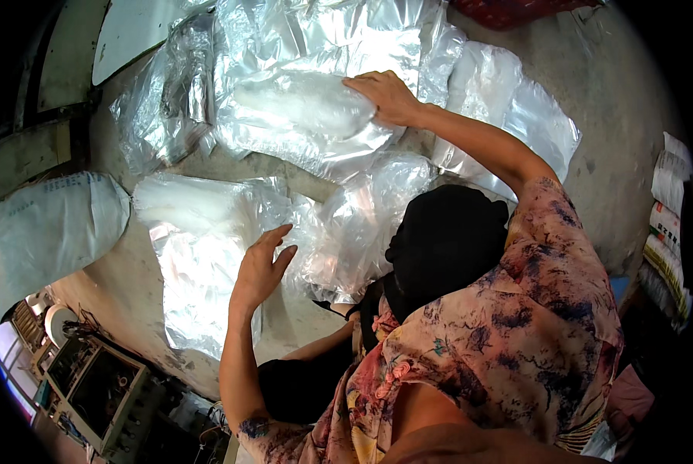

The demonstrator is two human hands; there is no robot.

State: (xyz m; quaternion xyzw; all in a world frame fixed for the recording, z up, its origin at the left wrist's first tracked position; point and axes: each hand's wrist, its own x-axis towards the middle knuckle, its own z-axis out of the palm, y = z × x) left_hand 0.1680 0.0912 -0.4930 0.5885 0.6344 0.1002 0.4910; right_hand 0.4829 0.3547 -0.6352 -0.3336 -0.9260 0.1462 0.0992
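A broad pile of clear, shiny plastic bags [300, 108] lies spread out in front of me. My right hand [386, 96] rests on its right part, fingers stretched out over the film. My left hand [261, 268] hovers with thumb and fingers apart, nothing in it, by the right edge of another flat stack of clear plastic bags [199, 255] at the left. Crumpled clear plastic film [362, 224] lies between the two stacks and my knee. More clear bags [485, 85] are under and beyond my right forearm.
A white woven sack [52, 228] stands at the left. Below it is an open metal-framed cabinet [99, 394] with cables about it. Stacked printed packages [667, 240] line the right side. A dark red bag [509, 9] sits at the top. The floor [624, 131] is bare concrete.
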